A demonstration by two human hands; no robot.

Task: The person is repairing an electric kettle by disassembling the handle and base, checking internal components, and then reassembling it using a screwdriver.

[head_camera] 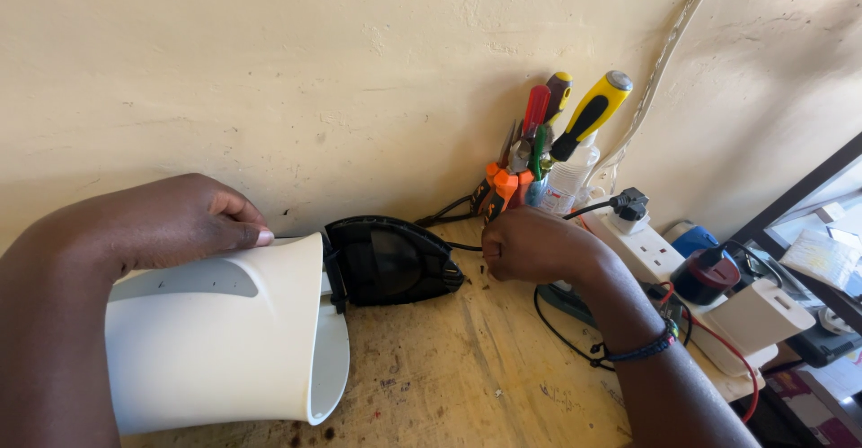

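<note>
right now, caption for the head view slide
Left hand steadies a white kettle lying sideways, right hand beside its black lid.

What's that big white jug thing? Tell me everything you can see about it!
The white kettle looks like smooth, cream-white plastic. It lies tipped on its side on the wooden bench, its open top facing right, with a black lid hanging open at the rim. The left hand rests on its upper side.

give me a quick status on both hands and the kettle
Left hand gripping white kettle, lying on its side. Right hand closed beside black lid. Black cable nearby.
</note>
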